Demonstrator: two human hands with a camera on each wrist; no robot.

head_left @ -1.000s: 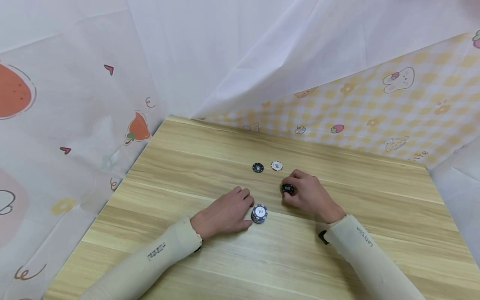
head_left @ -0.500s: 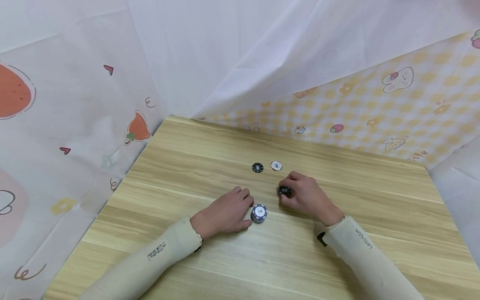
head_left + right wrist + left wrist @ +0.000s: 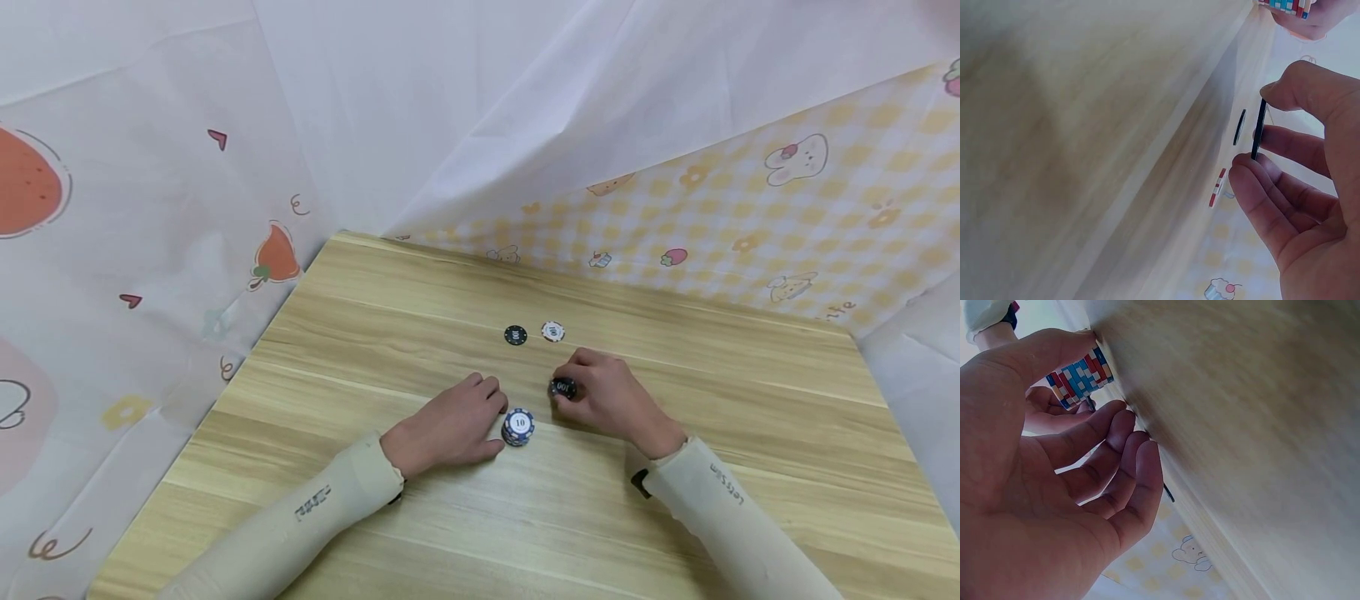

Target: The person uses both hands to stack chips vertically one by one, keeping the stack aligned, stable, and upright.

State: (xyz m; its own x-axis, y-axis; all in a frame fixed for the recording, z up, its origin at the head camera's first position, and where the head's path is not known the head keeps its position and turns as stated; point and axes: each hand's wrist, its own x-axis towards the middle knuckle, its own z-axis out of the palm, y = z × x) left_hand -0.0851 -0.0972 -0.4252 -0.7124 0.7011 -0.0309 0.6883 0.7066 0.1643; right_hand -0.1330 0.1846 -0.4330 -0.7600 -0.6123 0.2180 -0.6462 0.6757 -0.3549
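A short stack of poker chips (image 3: pixel 519 426) stands on the table, its top chip blue and white with a "10". In the left wrist view the stack's side (image 3: pixel 1080 378) shows blue, red and white bands. My left hand (image 3: pixel 453 423) rests on the table just left of the stack, thumb and fingers apart and loosely bent around the space beside it. Between its thumb and fingertips, my right hand (image 3: pixel 615 396) pinches a black poker chip (image 3: pixel 563 388) marked "100". The right wrist view has this black chip (image 3: pixel 1259 129) edge-on, a little off the tabletop.
Farther back on the wood-grain table (image 3: pixel 390 292) lie a flat black "100" chip (image 3: pixel 515 335) and a white chip with a red-marked rim (image 3: pixel 552 332). Printed sheets (image 3: pixel 720 208) hang along the table's back and left sides.
My right hand has moved slightly left and toward me with the black poker chip, nearer the stack. The left hand and the other chips have stayed put.
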